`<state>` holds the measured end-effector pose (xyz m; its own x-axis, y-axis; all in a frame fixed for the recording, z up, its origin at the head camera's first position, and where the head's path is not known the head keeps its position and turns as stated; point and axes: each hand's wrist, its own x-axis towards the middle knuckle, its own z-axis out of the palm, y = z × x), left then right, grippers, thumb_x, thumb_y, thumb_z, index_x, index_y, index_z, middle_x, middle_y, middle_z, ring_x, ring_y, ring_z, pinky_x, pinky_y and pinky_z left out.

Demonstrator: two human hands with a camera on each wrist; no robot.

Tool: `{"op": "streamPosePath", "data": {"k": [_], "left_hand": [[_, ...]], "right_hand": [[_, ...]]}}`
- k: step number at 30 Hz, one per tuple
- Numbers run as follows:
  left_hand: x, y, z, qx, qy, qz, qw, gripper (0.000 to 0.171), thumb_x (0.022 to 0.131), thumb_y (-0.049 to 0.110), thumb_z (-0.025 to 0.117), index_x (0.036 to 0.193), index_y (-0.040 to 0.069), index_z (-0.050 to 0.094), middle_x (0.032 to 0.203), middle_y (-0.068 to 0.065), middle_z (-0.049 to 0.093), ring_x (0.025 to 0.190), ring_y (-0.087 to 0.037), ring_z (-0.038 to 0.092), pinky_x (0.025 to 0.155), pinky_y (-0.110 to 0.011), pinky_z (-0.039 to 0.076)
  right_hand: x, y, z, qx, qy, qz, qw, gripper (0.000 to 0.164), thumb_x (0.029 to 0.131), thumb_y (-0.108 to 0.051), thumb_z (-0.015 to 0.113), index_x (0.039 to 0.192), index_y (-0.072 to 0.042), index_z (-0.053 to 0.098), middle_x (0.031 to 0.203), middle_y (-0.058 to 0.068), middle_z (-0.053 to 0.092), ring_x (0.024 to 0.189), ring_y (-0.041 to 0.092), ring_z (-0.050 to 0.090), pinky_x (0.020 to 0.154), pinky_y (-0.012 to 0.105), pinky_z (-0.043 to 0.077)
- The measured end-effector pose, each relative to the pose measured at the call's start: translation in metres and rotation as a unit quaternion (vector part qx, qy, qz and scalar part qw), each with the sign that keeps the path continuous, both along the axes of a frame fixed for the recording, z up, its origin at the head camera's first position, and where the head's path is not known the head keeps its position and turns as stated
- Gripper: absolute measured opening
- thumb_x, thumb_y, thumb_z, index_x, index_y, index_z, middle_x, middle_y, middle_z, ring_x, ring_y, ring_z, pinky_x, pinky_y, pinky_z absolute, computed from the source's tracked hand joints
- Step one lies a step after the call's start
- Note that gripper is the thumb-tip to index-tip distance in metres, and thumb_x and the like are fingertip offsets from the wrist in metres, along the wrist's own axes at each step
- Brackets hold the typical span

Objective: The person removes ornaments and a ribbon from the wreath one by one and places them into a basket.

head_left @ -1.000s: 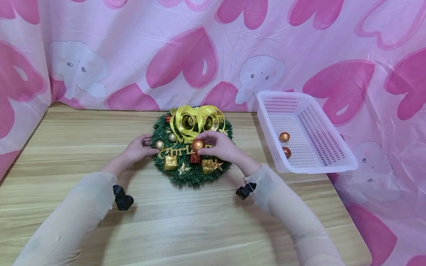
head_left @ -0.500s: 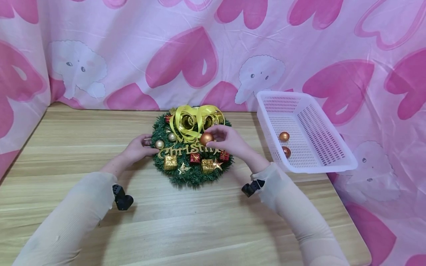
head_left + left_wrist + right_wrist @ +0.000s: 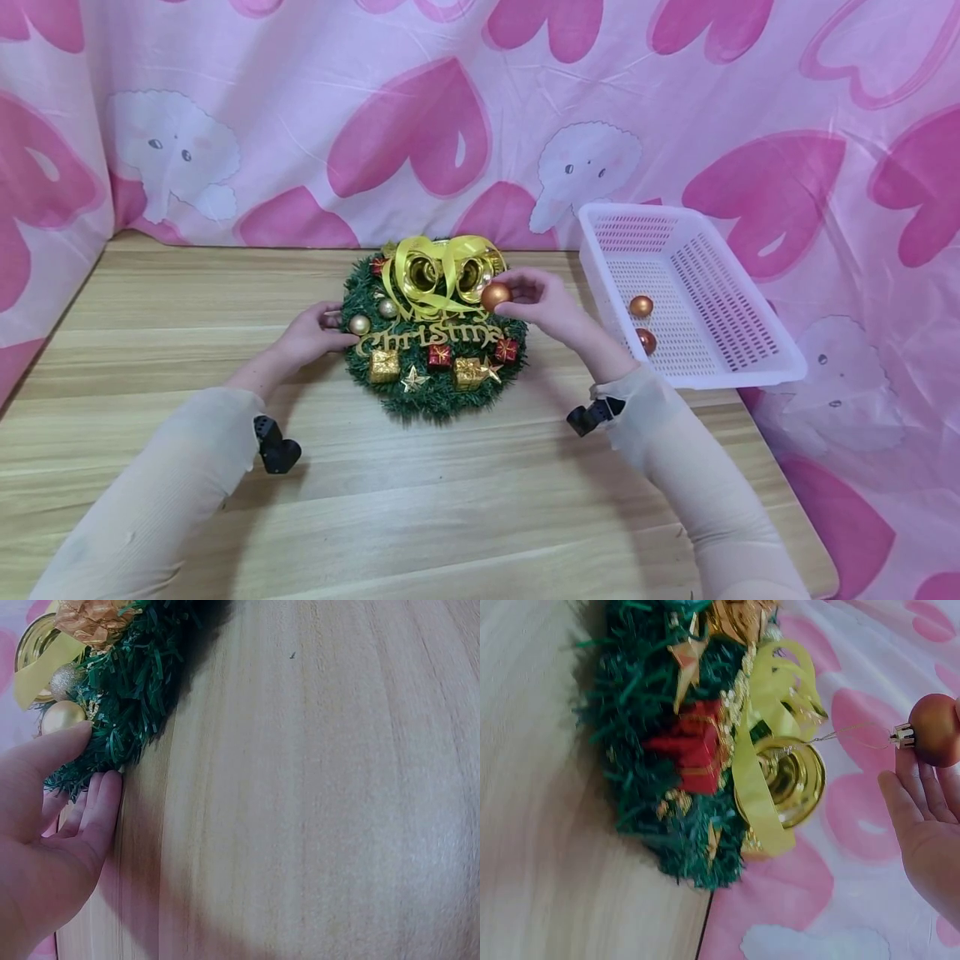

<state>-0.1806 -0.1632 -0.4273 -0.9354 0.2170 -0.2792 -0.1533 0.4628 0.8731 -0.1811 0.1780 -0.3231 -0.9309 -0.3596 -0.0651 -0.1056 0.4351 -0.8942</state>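
A green Christmas wreath (image 3: 438,398) lies on the table, decked with gold bells, a yellow ribbon (image 3: 420,304), small gift boxes, stars and gold "Merry Christmas" lettering. My left hand (image 3: 303,337) grips its left edge. In the left wrist view the thumb lies on top beside a gold bauble (image 3: 63,718), the fingers below at the rim. Over the wreath's right side, my right hand (image 3: 551,308) pinches a copper bauble (image 3: 496,297) between thumb and fingers. From its silver cap (image 3: 902,736) a thin string loop reaches across the gold bell (image 3: 802,784) in the right wrist view.
A white perforated basket (image 3: 750,287) stands at the table's right side, with two copper baubles (image 3: 641,307) inside. A pink heart-patterned cloth (image 3: 285,100) hangs behind and beside the wooden table (image 3: 420,508).
My right hand has moved right and away from me with the copper bauble, uncovering the lettering and a red gift box. The left hand has stayed on the wreath's edge.
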Motion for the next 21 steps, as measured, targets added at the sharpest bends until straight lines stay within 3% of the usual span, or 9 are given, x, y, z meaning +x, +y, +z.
{"op": "streamPosePath", "data": {"k": [4, 11, 21], "left_hand": [[0.000, 0.000, 0.001, 0.007, -0.002, -0.001, 1.0000, 0.084, 0.084, 0.015, 0.066, 0.146, -0.005, 0.014, 0.135, -0.032, 0.038, 0.122, -0.041, 0.041, 0.104, -0.047, 0.042], [0.000, 0.001, 0.002, 0.004, -0.004, -0.001, 1.0000, 0.084, 0.085, 0.015, 0.066, 0.146, -0.006, 0.013, 0.135, -0.031, 0.038, 0.121, -0.040, 0.042, 0.105, -0.046, 0.042], [0.000, 0.001, 0.001, 0.002, -0.006, -0.002, 1.0000, 0.084, 0.084, 0.016, 0.067, 0.146, -0.006, 0.014, 0.135, -0.031, 0.037, 0.121, -0.040, 0.042, 0.103, -0.044, 0.044]], "right_hand": [[-0.002, 0.011, 0.007, -0.006, 0.008, -0.022, 1.000, 0.042, 0.080, -0.004, 0.069, 0.120, 0.002, 0.056, 0.116, 0.018, 0.060, 0.095, 0.015, 0.060, 0.085, 0.020, 0.053], [-0.008, 0.031, 0.013, -0.038, 0.026, -0.048, 0.998, 0.041, 0.081, -0.001, 0.066, 0.120, 0.006, 0.054, 0.094, -0.014, 0.062, 0.087, 0.005, 0.058, 0.081, 0.015, 0.051], [-0.010, 0.059, 0.019, -0.034, 0.046, -0.087, 0.995, 0.034, 0.084, -0.005, 0.066, 0.116, 0.001, 0.057, 0.090, -0.019, 0.064, 0.087, 0.002, 0.059, 0.080, 0.013, 0.049]]}}
